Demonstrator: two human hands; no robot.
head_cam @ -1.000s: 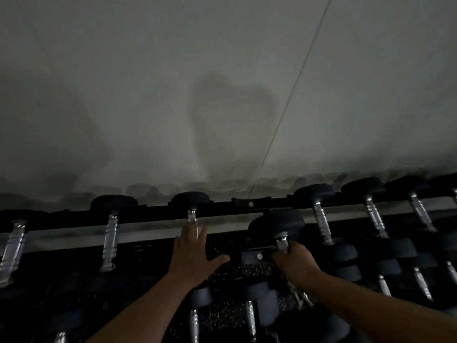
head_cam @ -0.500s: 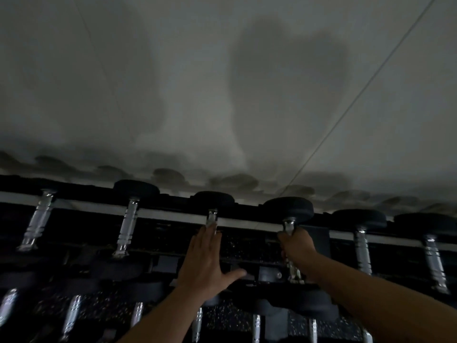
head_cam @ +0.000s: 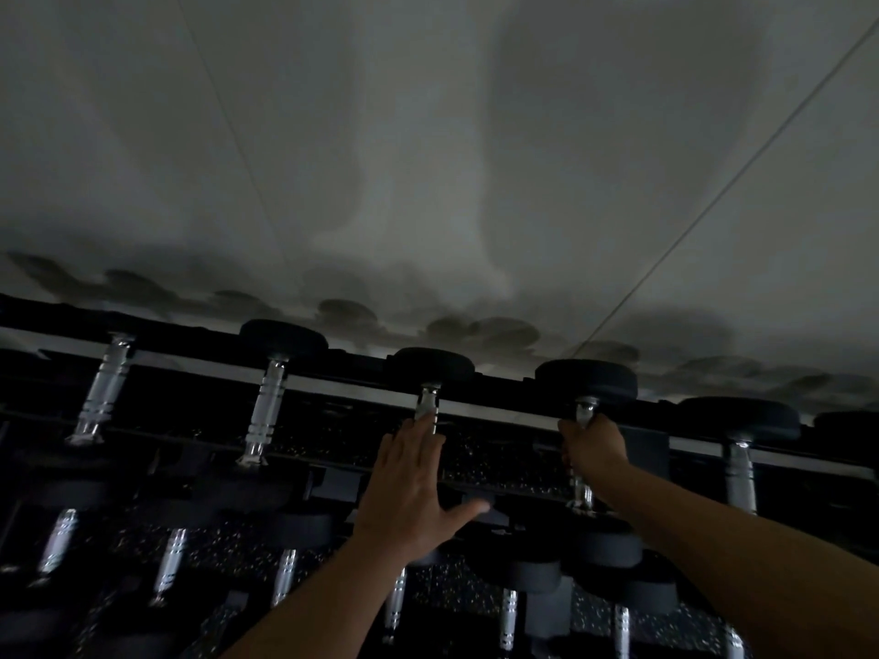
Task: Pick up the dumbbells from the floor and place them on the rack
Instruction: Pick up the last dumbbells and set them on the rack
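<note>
A dark dumbbell rack (head_cam: 499,404) runs across the lower half of the dim view, with several black-headed, chrome-handled dumbbells lying across its top rails. My right hand (head_cam: 594,447) is wrapped around the chrome handle of one dumbbell (head_cam: 586,380), whose far head rests on the top rear rail. My left hand (head_cam: 411,487) lies flat with fingers spread over the handle of the neighbouring dumbbell (head_cam: 430,366) to the left, holding nothing.
More dumbbells (head_cam: 283,337) sit along the top tier to the left and right (head_cam: 737,418). Lower tiers hold further dumbbells (head_cam: 532,573) above a speckled floor (head_cam: 475,596). A pale wall (head_cam: 428,159) with soft shadows rises behind the rack.
My right hand carried the dumbbell up and back until its far head reached the top rear rail. The view tilted and shifted right; my left hand stayed flat on the neighbouring handle.
</note>
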